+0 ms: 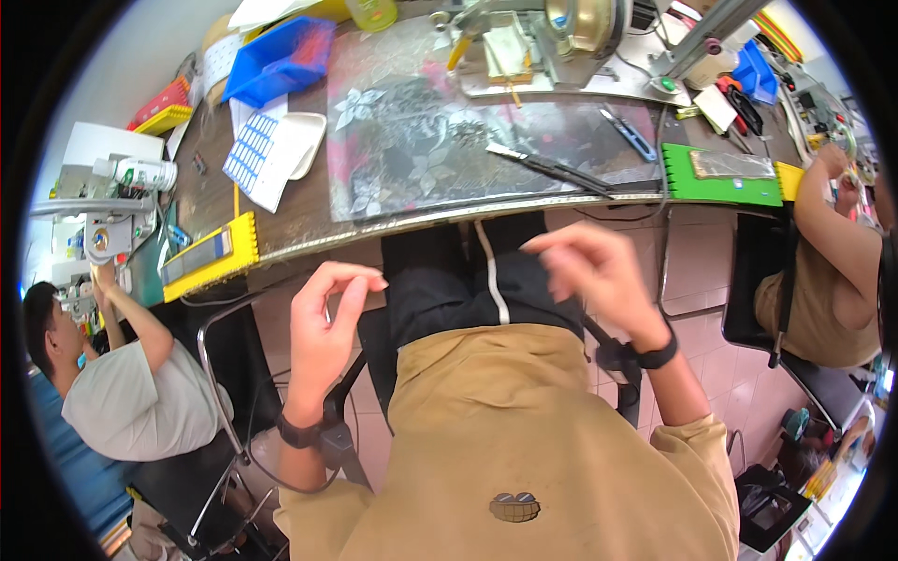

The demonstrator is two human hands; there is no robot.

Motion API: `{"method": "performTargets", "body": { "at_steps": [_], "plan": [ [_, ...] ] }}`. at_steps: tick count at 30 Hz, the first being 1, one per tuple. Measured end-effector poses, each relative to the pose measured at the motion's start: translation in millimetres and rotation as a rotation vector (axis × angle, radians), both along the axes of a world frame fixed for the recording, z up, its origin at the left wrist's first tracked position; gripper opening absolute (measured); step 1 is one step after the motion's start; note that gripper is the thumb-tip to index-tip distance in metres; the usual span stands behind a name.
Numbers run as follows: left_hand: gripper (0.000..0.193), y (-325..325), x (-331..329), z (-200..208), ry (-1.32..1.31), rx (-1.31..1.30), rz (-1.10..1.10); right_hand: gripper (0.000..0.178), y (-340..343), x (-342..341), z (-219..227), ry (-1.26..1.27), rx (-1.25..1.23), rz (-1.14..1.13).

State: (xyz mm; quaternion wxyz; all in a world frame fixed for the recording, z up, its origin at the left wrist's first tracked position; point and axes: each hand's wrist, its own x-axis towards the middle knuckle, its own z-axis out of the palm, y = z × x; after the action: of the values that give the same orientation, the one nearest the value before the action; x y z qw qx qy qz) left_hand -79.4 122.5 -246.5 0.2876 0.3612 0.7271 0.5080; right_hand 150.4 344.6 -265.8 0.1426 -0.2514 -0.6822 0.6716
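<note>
Head view. Left hand (pixel 329 313), left of centre: loosely curled, gap between thumb and index, grip open; held near the body, short of the bench edge. Right hand (pixel 599 276), right of centre: slightly blurred, fingers spread and half bent, grip open, over the dark trousers (pixel 426 297). Nearest things to it: slim black-handled tools (pixel 552 169), lying slantwise on the clear mat (pixel 402 173), upper centre. Small dark pieces (pixel 475 134) heaped on the mat just above them; blue-handled tool (pixel 629 135) to their upper right. Green pad (pixel 720 178) at the bench edge, upper right. Yellow-framed holder (pixel 245 238) at the edge, left. Blue bin (pixel 281 67), upper left. Co-workers seated at both sides.
</note>
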Motion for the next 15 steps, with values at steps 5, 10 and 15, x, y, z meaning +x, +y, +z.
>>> {"method": "performTargets", "body": {
  "at_steps": [5,10,15],
  "plan": [
    [0.008,-2.2,7.5,-9.0,0.207,0.024,0.059,0.038,46.0,57.9,-7.6,0.176,0.073,-0.224],
    [0.003,-10.7,-10.9,-22.1,0.598,-0.044,0.042,0.026,35.0,149.2,-59.4,-0.378,0.111,0.107],
    [0.009,-116.8,-12.5,-70.4,0.438,-0.438,0.196,0.037,47.6,223.0,-14.5,-0.732,0.191,0.283]
  ]
}}
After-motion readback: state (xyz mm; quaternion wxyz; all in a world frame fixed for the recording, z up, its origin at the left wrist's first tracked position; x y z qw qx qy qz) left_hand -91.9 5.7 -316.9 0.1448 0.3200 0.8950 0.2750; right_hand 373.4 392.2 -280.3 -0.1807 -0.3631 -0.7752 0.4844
